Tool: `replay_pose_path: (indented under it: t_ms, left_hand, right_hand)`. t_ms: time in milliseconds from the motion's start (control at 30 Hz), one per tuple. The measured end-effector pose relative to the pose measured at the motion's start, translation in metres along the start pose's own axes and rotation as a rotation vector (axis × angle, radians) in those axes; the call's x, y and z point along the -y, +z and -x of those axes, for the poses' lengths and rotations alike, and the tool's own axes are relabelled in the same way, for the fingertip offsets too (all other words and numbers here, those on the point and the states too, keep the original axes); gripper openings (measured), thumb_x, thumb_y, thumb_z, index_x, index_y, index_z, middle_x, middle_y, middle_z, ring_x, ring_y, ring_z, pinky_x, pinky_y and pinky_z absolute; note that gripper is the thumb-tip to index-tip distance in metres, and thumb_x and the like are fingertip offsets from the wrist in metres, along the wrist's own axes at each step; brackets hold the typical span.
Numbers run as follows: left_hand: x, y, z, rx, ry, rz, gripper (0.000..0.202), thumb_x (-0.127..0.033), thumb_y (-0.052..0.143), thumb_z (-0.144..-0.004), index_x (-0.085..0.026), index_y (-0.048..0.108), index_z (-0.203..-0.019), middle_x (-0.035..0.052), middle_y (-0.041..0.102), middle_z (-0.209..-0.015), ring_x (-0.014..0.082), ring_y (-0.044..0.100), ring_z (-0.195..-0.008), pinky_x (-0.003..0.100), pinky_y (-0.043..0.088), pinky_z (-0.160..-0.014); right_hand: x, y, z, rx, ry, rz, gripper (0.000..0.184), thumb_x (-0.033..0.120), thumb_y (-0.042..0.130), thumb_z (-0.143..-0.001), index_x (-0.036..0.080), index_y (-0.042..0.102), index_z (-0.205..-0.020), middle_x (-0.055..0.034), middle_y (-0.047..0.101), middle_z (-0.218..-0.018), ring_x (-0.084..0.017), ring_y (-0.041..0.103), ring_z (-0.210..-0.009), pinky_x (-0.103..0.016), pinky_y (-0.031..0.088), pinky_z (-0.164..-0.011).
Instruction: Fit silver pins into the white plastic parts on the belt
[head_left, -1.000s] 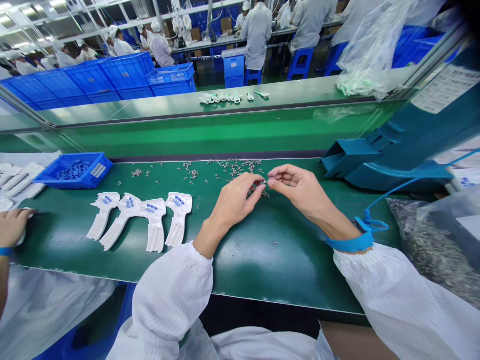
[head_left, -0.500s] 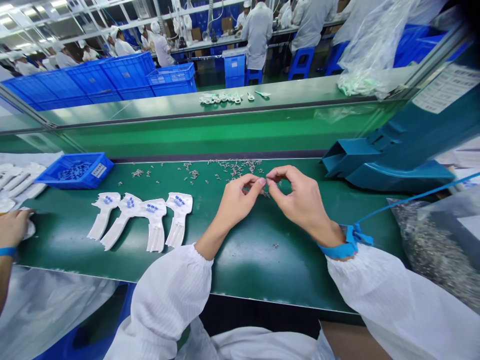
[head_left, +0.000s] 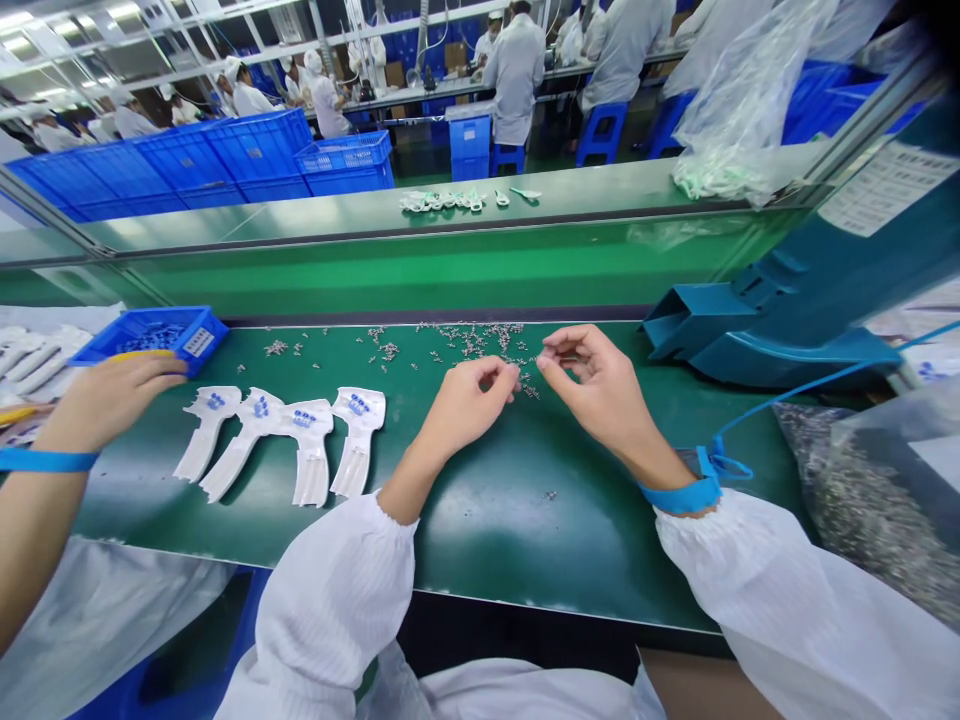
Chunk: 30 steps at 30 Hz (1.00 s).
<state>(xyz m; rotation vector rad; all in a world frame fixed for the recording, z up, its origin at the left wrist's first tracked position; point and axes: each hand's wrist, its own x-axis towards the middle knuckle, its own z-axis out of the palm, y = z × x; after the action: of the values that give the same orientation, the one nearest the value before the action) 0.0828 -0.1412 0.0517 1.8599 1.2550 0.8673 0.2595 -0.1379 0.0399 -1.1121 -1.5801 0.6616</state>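
My left hand point(head_left: 469, 400) rests at the edge of a scatter of tiny metal parts point(head_left: 480, 340) on the green mat point(head_left: 487, 530), its fingertips bunched together. My right hand point(head_left: 600, 385) is just to its right, thumb and forefinger close together above the parts. Anything between the fingertips of either hand is too small to see. Several white plastic pieces with blue inserts lie to the left, the nearest being a white piece point(head_left: 358, 430). A blue wrist strap point(head_left: 679, 495) circles my right wrist.
A co-worker's hand point(head_left: 112, 395) reaches towards a blue crate point(head_left: 150, 335) of small parts at the left. A blue chute point(head_left: 765, 335) stands at the right, beside a clear bag of metal parts point(head_left: 870, 500). Beyond a green divider point(head_left: 450, 270), people work at benches among blue crates.
My hands have drawn slightly apart, with the left hand moving back from the parts. The co-worker's hand has moved up from the mat's left edge to the blue crate.
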Motion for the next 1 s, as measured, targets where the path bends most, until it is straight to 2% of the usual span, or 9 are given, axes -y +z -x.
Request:
replay_pose_path:
  t_ms: [167,267,367,433,567,633,800,900,1000]
  left_hand:
    - [-0.008,-0.007,0.033,0.004,-0.009,-0.350,0.027,-0.028,0.052,-0.094,-0.019,0.060,-0.071,0.0008,0.060,-0.069,0.0175,0.057,-0.067,0.029,0.038,-0.062]
    - [-0.012,-0.005,0.047,0.005,-0.035,-0.498,0.020,-0.022,0.052,-0.094,-0.020,0.065,-0.079,0.0033,0.064,-0.077,0.0212,0.061,-0.073,0.030,0.040,-0.062]
    - [-0.017,-0.015,0.065,-0.013,-0.057,-0.588,0.021,-0.018,0.047,-0.096,-0.021,0.068,-0.094,0.0045,0.068,-0.087,0.0231,0.064,-0.083,0.032,0.046,-0.069]
    - [-0.017,-0.030,0.085,-0.097,-0.063,-0.640,0.023,-0.020,0.045,-0.098,-0.022,0.066,-0.106,0.0051,0.069,-0.098,0.0235,0.064,-0.092,0.034,0.049,-0.080]
    - [0.002,-0.062,0.137,-0.403,-0.142,-0.840,0.029,-0.024,0.049,-0.097,-0.017,0.059,-0.124,0.0116,0.064,-0.122,0.0298,0.057,-0.113,0.045,0.047,-0.097]
    - [0.015,-0.068,0.162,-0.391,-0.177,-0.888,0.030,-0.023,0.051,-0.096,-0.015,0.059,-0.124,0.0140,0.064,-0.124,0.0321,0.056,-0.115,0.049,0.047,-0.097]
    - [0.017,-0.040,0.195,-0.356,-0.152,-0.824,0.031,-0.022,0.059,-0.093,-0.021,0.059,-0.124,0.0094,0.063,-0.129,0.0321,0.053,-0.119,0.049,0.047,-0.095]
    - [0.007,-0.020,0.200,-0.388,-0.105,-0.745,0.031,-0.021,0.062,-0.091,-0.023,0.060,-0.122,0.0077,0.064,-0.127,0.0322,0.051,-0.121,0.050,0.044,-0.097]
    - [0.005,-0.010,0.200,-0.412,-0.054,-0.636,0.027,-0.022,0.066,-0.090,-0.023,0.061,-0.116,0.0060,0.066,-0.123,0.0317,0.051,-0.123,0.052,0.039,-0.101]
  right_hand:
    - [-0.011,-0.007,-0.006,0.101,0.161,-0.150,0.025,0.034,0.071,-0.080,0.022,0.058,-0.098,-0.0023,0.065,-0.086,-0.019,0.065,-0.082,-0.033,0.054,-0.077]
    - [-0.011,-0.007,-0.006,0.176,0.212,-0.137,0.028,0.037,0.072,-0.078,0.022,0.060,-0.098,-0.0033,0.066,-0.087,-0.019,0.065,-0.081,-0.034,0.054,-0.076]
    - [-0.010,-0.007,-0.003,0.276,0.248,-0.112,0.030,0.040,0.071,-0.079,0.021,0.060,-0.099,-0.0046,0.067,-0.088,-0.020,0.066,-0.080,-0.036,0.054,-0.077]
    - [-0.009,-0.007,-0.001,0.339,0.258,-0.104,0.031,0.043,0.070,-0.079,0.021,0.060,-0.099,-0.0052,0.068,-0.087,-0.021,0.066,-0.080,-0.037,0.054,-0.078]
    - [-0.005,-0.010,-0.001,0.493,0.280,-0.101,0.033,0.045,0.071,-0.078,0.021,0.059,-0.097,-0.0057,0.069,-0.085,-0.022,0.067,-0.080,-0.037,0.054,-0.079]
    - [0.004,-0.011,-0.001,0.596,0.301,-0.096,0.032,0.045,0.071,-0.078,0.021,0.058,-0.096,-0.0056,0.069,-0.084,-0.022,0.067,-0.080,-0.037,0.054,-0.079]
    - [0.058,0.002,0.004,0.947,0.289,-0.038,0.021,0.032,0.063,-0.084,0.021,0.056,-0.101,-0.0043,0.070,-0.087,-0.019,0.066,-0.081,-0.030,0.052,-0.074]
    - [0.088,0.027,0.009,1.125,0.205,0.027,0.021,0.020,0.059,-0.082,0.020,0.055,-0.102,-0.0026,0.071,-0.084,-0.017,0.064,-0.074,-0.026,0.049,-0.066]
    - [0.098,0.058,0.010,1.205,0.104,0.131,0.025,0.015,0.056,-0.079,0.019,0.056,-0.103,-0.0012,0.072,-0.079,-0.016,0.063,-0.068,-0.024,0.044,-0.060]
